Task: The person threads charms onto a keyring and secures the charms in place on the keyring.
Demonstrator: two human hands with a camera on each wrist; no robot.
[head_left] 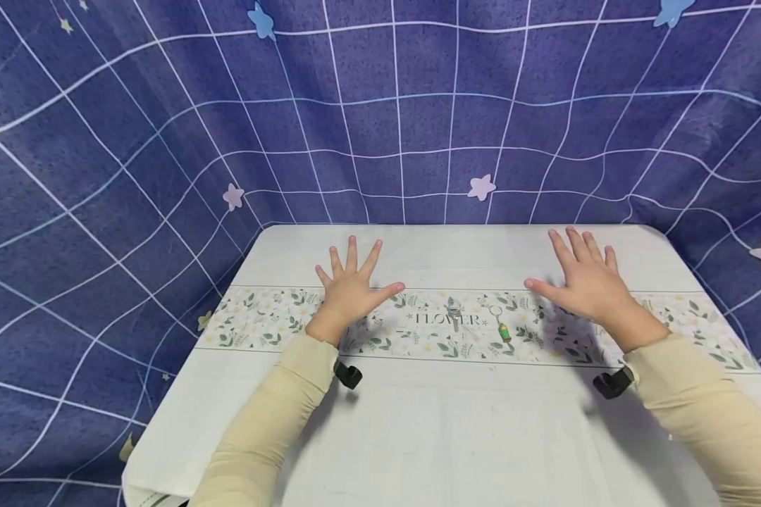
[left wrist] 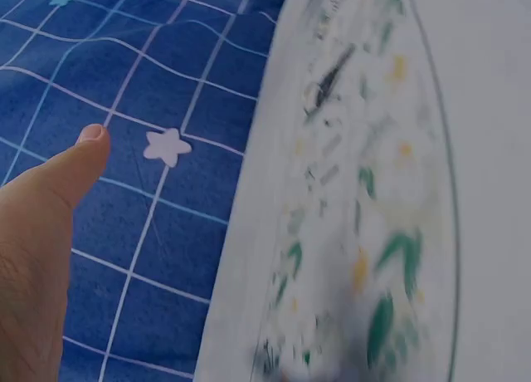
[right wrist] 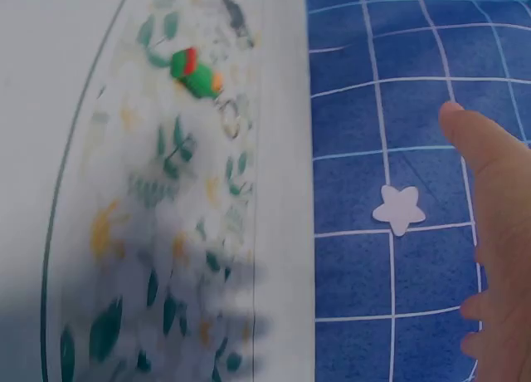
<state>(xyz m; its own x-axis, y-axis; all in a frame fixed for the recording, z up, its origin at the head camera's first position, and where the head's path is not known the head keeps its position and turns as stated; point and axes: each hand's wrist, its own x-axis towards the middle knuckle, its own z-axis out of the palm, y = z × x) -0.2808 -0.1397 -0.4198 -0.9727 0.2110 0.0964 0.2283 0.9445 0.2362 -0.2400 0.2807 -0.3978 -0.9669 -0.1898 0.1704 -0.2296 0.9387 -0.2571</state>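
Note:
My left hand (head_left: 349,292) hovers above the left part of the floral cloth band, fingers spread and nothing in its grasp. On the other side my right hand (head_left: 590,285) is likewise spread and holds nothing. Between them lies a keychain (head_left: 504,332) with a small green charm and a metal ring; the right wrist view shows the charm (right wrist: 197,75) with a red and an orange part. Left of it sits a slim grey metallic object (head_left: 454,317), dark and blurred in the left wrist view; its kind is unclear. Both hands are apart from these things.
A white tablecloth (head_left: 418,415) covers the table, crossed by a band of printed flowers and the word FLOWER. Behind and to the left hangs a blue gridded curtain (head_left: 368,127) with stars. Each wrist wears a black camera mount (head_left: 349,376).

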